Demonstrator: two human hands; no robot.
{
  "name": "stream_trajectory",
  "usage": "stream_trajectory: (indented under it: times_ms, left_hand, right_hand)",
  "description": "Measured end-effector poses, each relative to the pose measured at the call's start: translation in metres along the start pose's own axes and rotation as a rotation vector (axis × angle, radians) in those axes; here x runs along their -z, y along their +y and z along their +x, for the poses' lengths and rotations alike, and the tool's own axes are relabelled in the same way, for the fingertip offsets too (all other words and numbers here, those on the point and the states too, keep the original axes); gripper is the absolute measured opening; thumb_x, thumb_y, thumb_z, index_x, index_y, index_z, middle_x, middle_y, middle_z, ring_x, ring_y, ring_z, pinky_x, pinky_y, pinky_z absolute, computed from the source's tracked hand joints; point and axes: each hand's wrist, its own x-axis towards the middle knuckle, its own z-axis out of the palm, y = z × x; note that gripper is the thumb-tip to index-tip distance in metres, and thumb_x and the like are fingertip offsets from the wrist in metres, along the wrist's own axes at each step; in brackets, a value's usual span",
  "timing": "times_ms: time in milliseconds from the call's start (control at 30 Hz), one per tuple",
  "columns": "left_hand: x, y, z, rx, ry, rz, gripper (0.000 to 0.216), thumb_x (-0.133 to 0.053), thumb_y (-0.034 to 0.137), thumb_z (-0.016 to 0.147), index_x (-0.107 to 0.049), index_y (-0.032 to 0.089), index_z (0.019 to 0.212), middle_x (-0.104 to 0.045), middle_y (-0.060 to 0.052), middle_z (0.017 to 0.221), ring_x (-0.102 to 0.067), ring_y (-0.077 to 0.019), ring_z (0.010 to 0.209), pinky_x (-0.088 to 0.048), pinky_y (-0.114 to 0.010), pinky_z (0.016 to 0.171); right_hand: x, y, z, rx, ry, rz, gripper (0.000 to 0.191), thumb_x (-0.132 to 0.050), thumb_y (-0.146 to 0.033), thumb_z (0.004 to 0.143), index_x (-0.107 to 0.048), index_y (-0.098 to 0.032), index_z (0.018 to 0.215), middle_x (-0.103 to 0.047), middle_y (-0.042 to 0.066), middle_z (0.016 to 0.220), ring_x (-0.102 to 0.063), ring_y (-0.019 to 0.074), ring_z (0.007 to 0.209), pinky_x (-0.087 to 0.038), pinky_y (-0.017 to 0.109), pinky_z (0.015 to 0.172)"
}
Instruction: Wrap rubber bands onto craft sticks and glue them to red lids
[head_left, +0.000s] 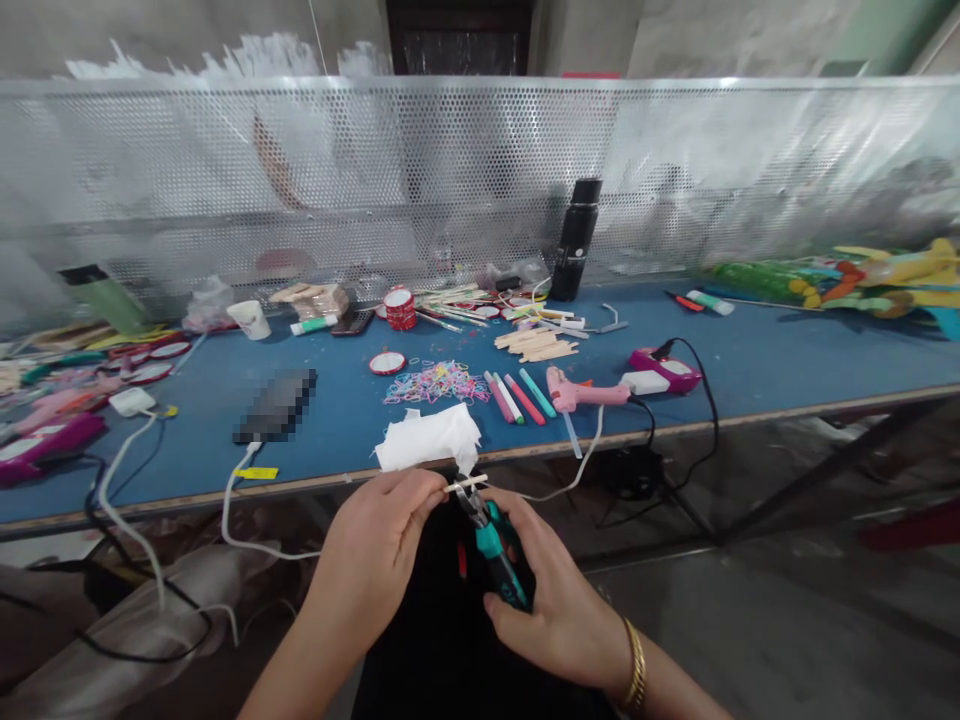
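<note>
My left hand [386,540] pinches a short pale stick [466,485] in front of the table edge. My right hand [544,590] grips teal-handled pliers [495,548], whose jaws close on that stick. Both hands are held over my dark lap. Just beyond them a crumpled white cloth [431,437] lies on the blue table [787,375]. Further back are a heap of coloured rubber bands [436,382], several marker pens [517,397] and a pink glue gun [581,393].
A black bottle [576,240] stands by the perforated metal screen [300,170]. Wooden sticks [538,343], a red tape roll [400,308], a white cup [250,319], a phone [276,405] and cables lie on the table. Colourful toys [862,275] fill the right end.
</note>
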Motion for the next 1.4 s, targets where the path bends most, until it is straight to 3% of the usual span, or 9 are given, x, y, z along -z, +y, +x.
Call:
stream_trajectory:
  times_ms: [367,667,967,1233,1400]
  left_hand:
    - [0.001,-0.006,0.002,-0.03,0.022,0.1,0.028,-0.043,0.028,0.107,-0.07,0.024,0.101,-0.079,-0.003,0.099,-0.073,-0.0211,0.088,-0.051,-0.031,0.075]
    - [0.001,-0.016,0.025,0.01,-0.036,0.051,0.028,-0.042,0.03,0.108,-0.067,0.024,0.097,-0.077,-0.002,0.096,-0.071,-0.0207,0.087,-0.048,-0.031,0.076]
    - [-0.002,-0.019,0.037,0.073,-0.071,0.01,0.026,-0.041,0.03,0.108,-0.063,0.023,0.095,-0.072,-0.002,0.092,-0.066,-0.0208,0.086,-0.045,-0.032,0.075]
    - [0.001,-0.016,0.048,0.06,-0.063,0.056,0.028,-0.039,0.031,0.107,-0.063,0.023,0.096,-0.073,-0.002,0.092,-0.067,-0.021,0.084,-0.045,-0.031,0.073]
    - [0.0,-0.014,0.051,0.089,-0.066,0.072,0.03,-0.037,0.034,0.108,-0.063,0.024,0.095,-0.074,-0.002,0.091,-0.066,-0.0214,0.082,-0.044,-0.031,0.072]
  right_hand:
    - [-0.001,0.0,0.004,-0.026,-0.051,0.098,0.071,-0.063,-0.022,0.077,-0.048,-0.023,0.146,-0.057,0.011,0.148,-0.057,0.0299,0.135,-0.06,0.036,0.093]
    - [0.007,-0.001,0.027,-0.018,-0.029,0.122,0.064,-0.064,-0.021,0.08,-0.053,-0.019,0.143,-0.06,0.012,0.147,-0.056,0.0273,0.14,-0.05,0.04,0.115]
    - [0.011,0.005,0.038,-0.03,0.003,0.063,0.064,-0.064,-0.026,0.079,-0.054,-0.015,0.141,-0.061,0.016,0.146,-0.056,0.0313,0.14,-0.046,0.045,0.119]
    - [0.019,0.0,0.042,-0.071,-0.048,0.039,0.062,-0.063,-0.025,0.08,-0.048,-0.019,0.14,-0.06,0.014,0.141,-0.064,0.0297,0.123,-0.061,0.04,0.094]
    - [0.022,0.002,0.047,-0.099,-0.066,0.067,0.062,-0.064,-0.027,0.08,-0.049,-0.019,0.14,-0.062,0.013,0.136,-0.065,0.0282,0.118,-0.061,0.038,0.092]
